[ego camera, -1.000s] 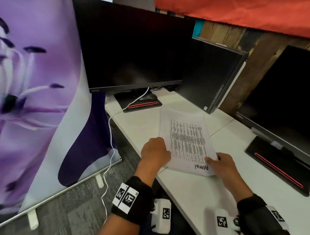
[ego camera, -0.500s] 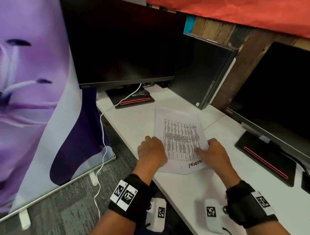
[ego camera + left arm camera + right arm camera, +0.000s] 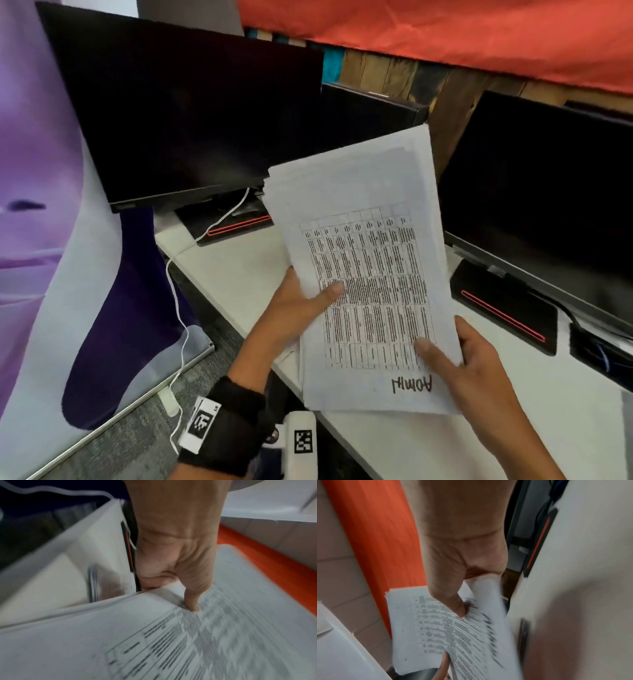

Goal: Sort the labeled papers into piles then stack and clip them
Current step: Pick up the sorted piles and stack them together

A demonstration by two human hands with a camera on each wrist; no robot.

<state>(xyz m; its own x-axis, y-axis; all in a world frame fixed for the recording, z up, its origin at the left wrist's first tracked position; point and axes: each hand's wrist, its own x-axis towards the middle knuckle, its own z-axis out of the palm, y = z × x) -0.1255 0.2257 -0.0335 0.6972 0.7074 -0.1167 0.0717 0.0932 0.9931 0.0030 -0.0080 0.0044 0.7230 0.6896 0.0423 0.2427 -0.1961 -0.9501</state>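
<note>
Papers (image 3: 363, 274): one sheaf, printed table uppermost, handwritten label at near edge; held tilted above worktop (image 3: 239, 267), clear of it, between two monitors.
Left hand (image 3: 301, 305): grasping sheaf's left edge, thumb on top sheet, fingers beneath.
Right hand (image 3: 469, 366): grasping near right corner, thumb on print beside label.
Left monitor (image 3: 185, 113): behind sheaf, dark; white cable (image 3: 178, 308) trailing off worktop.
Right monitor (image 3: 548, 192): right of sheaf, dark.
</note>
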